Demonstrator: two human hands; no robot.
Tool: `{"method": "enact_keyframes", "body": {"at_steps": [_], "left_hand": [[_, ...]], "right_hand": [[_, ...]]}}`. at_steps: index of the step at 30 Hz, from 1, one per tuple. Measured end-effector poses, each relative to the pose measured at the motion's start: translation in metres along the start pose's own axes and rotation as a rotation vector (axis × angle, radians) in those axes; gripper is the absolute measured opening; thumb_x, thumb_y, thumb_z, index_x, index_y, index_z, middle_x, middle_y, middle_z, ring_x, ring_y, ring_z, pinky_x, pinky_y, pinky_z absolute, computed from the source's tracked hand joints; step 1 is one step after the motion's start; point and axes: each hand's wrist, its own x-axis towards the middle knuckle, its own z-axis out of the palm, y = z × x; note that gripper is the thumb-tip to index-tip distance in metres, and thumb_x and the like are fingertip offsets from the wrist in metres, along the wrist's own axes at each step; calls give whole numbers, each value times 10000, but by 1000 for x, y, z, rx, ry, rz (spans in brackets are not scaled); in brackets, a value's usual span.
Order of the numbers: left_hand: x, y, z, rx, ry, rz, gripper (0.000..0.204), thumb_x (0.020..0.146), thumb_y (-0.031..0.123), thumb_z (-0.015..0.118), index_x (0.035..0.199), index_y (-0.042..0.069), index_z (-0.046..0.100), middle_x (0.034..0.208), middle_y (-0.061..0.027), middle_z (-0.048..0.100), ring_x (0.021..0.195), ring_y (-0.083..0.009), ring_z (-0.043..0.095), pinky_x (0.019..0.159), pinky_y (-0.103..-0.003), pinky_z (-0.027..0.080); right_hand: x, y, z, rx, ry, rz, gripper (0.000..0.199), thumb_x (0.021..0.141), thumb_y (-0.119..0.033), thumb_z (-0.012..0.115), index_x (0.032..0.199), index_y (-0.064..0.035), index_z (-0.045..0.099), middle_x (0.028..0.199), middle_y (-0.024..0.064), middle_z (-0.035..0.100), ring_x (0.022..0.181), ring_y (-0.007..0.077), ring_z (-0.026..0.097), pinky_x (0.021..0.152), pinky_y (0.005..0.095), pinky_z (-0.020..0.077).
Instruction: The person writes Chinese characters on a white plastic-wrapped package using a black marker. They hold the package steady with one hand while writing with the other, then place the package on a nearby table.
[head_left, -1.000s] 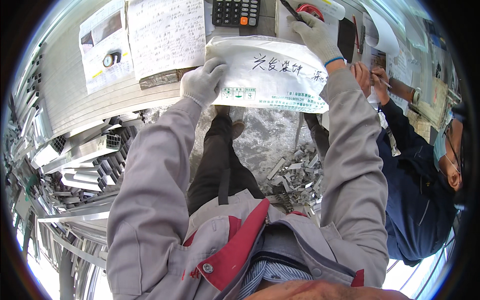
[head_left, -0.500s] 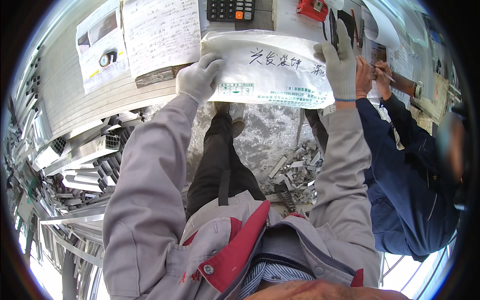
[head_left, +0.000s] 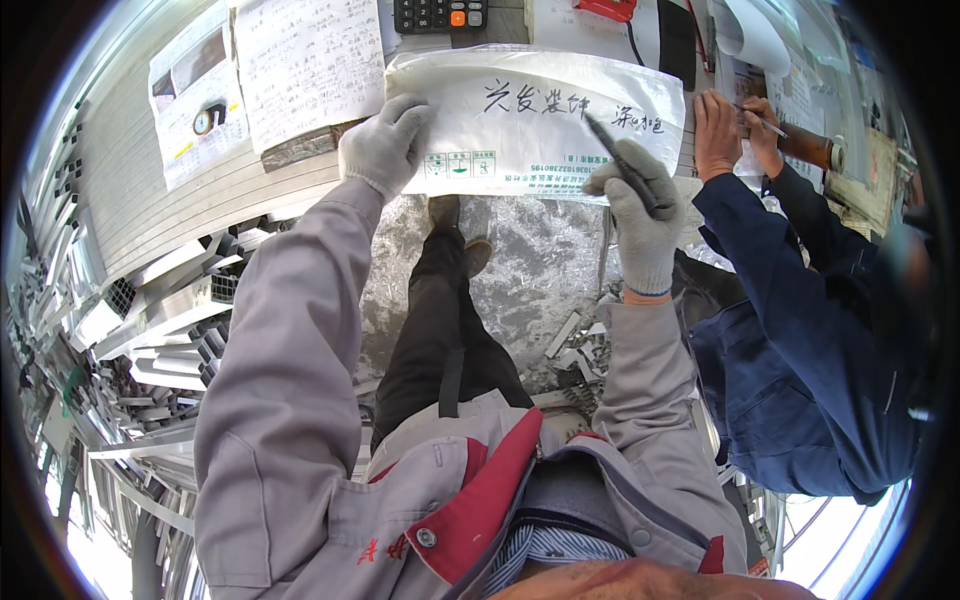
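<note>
A white plastic bag [head_left: 520, 125], folded flat, lies across the near edge of the bench with dark handwriting and green print on it. In a grey-white knit glove, my left hand [head_left: 388, 145] pinches its left end, thumb and fingers closed. My gloved right hand [head_left: 645, 205] is closed around a black marker pen [head_left: 622, 163]. The pen's tip points up and left, over the writing on the bag's right half; whether it touches the surface I cannot tell.
Handwritten sheets [head_left: 307, 70], a watch [head_left: 208, 119] and a calculator [head_left: 440, 14] lie on the bench [head_left: 130, 170]. At right, a co-worker's hands [head_left: 718, 135] hold a pen near a brown cylinder [head_left: 805, 147]. Metal profiles [head_left: 175, 320] crowd the left; offcuts [head_left: 580, 350] litter the floor.
My right hand has picked up the black marker pen and come down and left over the bag. My left hand keeps its hold on the bag's left end.
</note>
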Motion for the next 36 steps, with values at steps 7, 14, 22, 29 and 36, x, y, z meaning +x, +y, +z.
{"method": "enact_keyframes", "body": {"at_steps": [7, 14, 22, 29, 36], "left_hand": [[1, 1, -1, -22, 39, 16, 99, 1004, 170, 737, 1090, 207, 767, 1177, 16, 775, 822, -260, 785, 703, -386, 635], [0, -1, 1, -19, 47, 9, 71, 997, 172, 743, 1059, 206, 742, 1161, 16, 776, 786, -261, 779, 673, -391, 626], [-4, -7, 6, -23, 55, 17, 58, 1000, 220, 742, 1057, 215, 734, 1158, 36, 777, 762, -250, 778, 663, -378, 632], [-10, -15, 10, -25, 85, 62, 98, 1003, 218, 726, 1100, 213, 736, 1204, 48, 773, 817, -257, 788, 699, -394, 634], [-11, -38, -11, 26, 46, 223, 185, 981, 195, 735, 1162, 225, 755, 1171, 64, 743, 866, -222, 773, 753, -392, 644]], "right_hand": [[-10, 8, 29, 93, 30, 215, 392, 1065, -28, 700, 1440, 77, 657, 1167, 198, 789, 1046, 239, 801, 962, 358, 687], [-1, 34, 42, 175, 119, 136, 134, 1030, -53, 730, 1129, 36, 711, 932, 123, 757, 819, 176, 736, 812, 305, 638], [12, 85, 82, 230, 112, 165, 155, 1011, -64, 690, 1113, 27, 763, 1093, 175, 801, 875, 180, 733, 862, 341, 632], [11, 114, 102, 67, 185, 142, 193, 1003, -53, 745, 1166, 43, 784, 1327, 198, 762, 964, 176, 758, 910, 299, 621], [7, 116, 111, -107, 139, 67, 238, 1021, -78, 761, 1235, 24, 778, 1122, 117, 802, 1026, 166, 761, 932, 290, 607]]}}
